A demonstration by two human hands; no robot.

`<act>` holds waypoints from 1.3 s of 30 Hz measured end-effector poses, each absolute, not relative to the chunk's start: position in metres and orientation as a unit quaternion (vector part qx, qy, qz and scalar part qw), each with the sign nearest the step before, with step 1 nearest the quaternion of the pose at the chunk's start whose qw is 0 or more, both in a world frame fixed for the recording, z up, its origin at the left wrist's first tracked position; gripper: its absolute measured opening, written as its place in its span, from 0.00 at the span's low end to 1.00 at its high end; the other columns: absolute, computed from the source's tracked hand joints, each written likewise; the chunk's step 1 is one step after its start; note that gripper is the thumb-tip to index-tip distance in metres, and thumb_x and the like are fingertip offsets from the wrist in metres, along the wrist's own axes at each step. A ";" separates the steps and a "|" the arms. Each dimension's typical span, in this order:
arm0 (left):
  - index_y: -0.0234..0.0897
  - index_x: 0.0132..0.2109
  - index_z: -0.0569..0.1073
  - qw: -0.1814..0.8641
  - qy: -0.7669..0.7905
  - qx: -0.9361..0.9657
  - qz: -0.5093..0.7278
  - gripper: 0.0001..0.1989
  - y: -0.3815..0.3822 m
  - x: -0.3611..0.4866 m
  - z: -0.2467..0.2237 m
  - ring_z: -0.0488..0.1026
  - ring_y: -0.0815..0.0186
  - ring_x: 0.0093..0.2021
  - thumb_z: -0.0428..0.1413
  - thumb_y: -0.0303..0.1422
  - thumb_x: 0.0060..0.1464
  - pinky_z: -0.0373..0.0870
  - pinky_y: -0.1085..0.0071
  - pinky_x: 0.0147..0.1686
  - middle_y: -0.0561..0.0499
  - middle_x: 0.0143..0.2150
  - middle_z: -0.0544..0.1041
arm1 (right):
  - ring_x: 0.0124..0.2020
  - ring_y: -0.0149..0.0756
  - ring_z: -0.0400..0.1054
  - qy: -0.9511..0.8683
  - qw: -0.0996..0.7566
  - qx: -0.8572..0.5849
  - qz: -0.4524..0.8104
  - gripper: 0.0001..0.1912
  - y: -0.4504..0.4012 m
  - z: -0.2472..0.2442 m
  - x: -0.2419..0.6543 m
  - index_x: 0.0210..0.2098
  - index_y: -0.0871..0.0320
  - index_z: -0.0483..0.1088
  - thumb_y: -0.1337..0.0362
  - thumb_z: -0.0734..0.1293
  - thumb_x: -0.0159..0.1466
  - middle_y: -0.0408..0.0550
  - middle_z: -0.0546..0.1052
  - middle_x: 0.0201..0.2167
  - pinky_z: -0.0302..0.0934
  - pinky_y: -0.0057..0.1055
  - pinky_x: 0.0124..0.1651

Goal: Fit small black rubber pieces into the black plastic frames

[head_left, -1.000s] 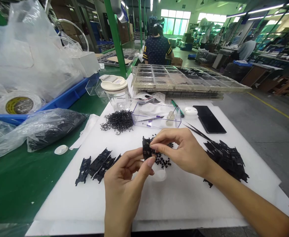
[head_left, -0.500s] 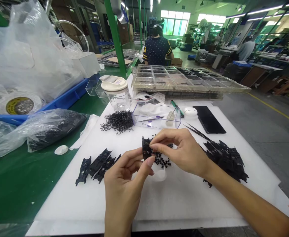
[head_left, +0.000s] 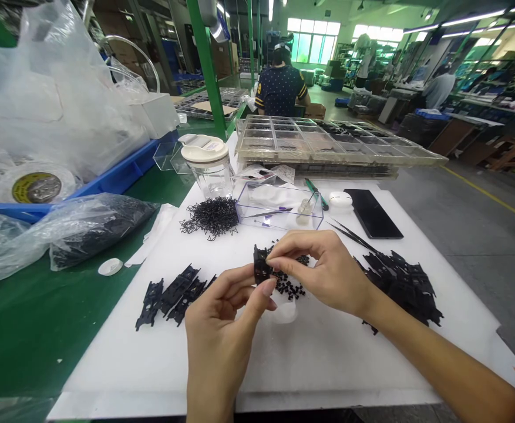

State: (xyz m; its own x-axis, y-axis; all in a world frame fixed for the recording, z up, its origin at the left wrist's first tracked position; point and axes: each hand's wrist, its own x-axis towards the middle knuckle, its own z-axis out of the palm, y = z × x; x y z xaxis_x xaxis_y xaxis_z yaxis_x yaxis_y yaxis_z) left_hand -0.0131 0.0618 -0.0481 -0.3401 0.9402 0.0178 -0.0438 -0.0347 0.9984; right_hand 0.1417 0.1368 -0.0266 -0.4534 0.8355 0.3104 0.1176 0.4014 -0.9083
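Fingers (head_left: 258, 301) pinching black part (head_left: 261, 265), right forearm (head_left: 420, 338) slanting inward

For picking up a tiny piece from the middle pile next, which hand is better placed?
Probably the right hand: it overlaps the middle pile in this view, while the left hand seems busy supporting the black part.

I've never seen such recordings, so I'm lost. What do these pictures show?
There is no machine: a person works bare-handed, seen from a camera worn on their own head, looking forward and down. The left hand holds a black plastic part; the right hand pinches at its edge, though exactly what it grips is hidden. On the flat white board lie a heap of tiny black pieces, a tangle of thin bent black pieces, flat black plastic parts on both sides, and a clear rectangular box.
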 end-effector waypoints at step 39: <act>0.39 0.41 0.83 0.373 0.559 0.381 0.635 0.10 0.053 0.000 -0.043 0.84 0.60 0.32 0.70 0.34 0.51 0.82 0.69 0.36 0.51 0.32 0.86 | 0.33 0.34 0.76 -0.681 0.412 -0.314 0.518 0.01 0.136 -0.024 0.140 0.32 0.58 0.82 0.68 0.76 0.61 0.46 0.81 0.31 0.72 0.31 0.37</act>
State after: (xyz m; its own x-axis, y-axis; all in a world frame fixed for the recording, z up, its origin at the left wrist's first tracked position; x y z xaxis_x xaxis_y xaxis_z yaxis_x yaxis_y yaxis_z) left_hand -0.0002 0.0535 -0.0428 -0.4312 0.8997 0.0674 -0.0473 -0.0972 0.9941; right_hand 0.1403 0.1361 -0.0243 -0.4636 0.8542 0.2355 0.0013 0.2664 -0.9638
